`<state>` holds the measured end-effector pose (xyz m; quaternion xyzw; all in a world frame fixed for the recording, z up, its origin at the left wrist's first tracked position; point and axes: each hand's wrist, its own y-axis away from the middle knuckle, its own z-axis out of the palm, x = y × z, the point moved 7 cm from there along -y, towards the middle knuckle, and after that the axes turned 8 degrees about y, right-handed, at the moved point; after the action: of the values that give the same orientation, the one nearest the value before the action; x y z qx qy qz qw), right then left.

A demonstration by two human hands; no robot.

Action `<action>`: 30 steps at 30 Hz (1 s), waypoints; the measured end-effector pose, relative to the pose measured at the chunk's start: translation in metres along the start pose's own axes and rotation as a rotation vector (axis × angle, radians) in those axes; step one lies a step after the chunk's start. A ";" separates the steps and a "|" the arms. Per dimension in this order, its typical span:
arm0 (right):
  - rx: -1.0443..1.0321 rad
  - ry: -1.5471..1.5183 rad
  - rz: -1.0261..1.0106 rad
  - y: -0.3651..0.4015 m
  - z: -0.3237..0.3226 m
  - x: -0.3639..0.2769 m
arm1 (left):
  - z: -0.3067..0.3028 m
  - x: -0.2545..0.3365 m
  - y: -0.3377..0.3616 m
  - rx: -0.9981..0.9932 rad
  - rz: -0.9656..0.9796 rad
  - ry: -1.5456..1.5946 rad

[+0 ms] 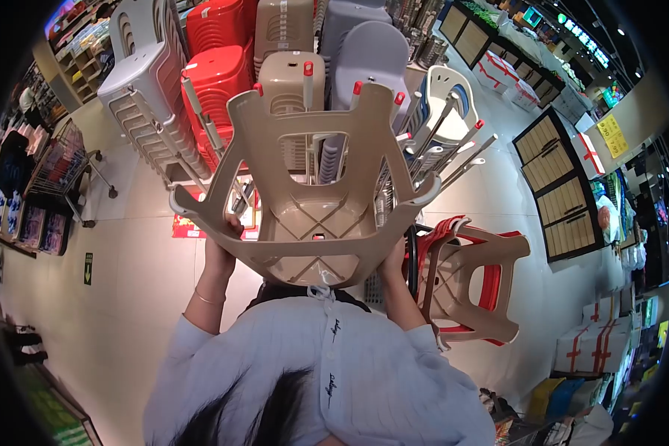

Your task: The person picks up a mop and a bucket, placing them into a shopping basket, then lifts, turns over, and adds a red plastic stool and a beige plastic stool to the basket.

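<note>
A beige plastic stool (320, 249) is held up in front of my body, its ribbed underside facing me and its legs pointing up and outward. My left hand (227, 236) is closed around the stool's left side, with the fingers partly behind the plastic. On the opposite side my right hand (394, 262) grips the stool, most of its fingers hidden by the frame. To the right, low near the floor, another beige stool (461, 275) lies with red stools nested about it.
Ahead stand stacks of grey stools (137, 78), red stools (219, 70), beige stools (290, 70) and purple-grey chairs (368, 63). Metal poles with red caps (308, 70) rise close behind the held stool. A shopping cart (63, 160) is at left, a wooden cabinet (557, 186) at right.
</note>
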<state>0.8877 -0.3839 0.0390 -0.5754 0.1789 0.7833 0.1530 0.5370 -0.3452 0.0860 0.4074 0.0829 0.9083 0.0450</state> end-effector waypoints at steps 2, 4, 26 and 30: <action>-0.001 0.009 0.049 -0.002 -0.017 0.026 | 0.005 0.003 0.010 -0.012 0.068 -0.036; -0.083 -0.070 0.062 -0.009 -0.022 0.046 | 0.007 0.008 0.017 -0.052 0.054 -0.203; -0.582 -0.198 0.100 -0.007 -0.024 0.040 | 0.037 0.016 0.005 -0.181 0.153 -0.011; 0.294 0.851 -0.650 0.004 -0.016 -0.078 | 0.084 0.027 -0.027 -0.313 -0.061 0.131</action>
<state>0.9218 -0.3975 0.1100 -0.8392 0.1459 0.3610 0.3797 0.5825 -0.3056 0.1557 0.3327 -0.0446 0.9329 0.1302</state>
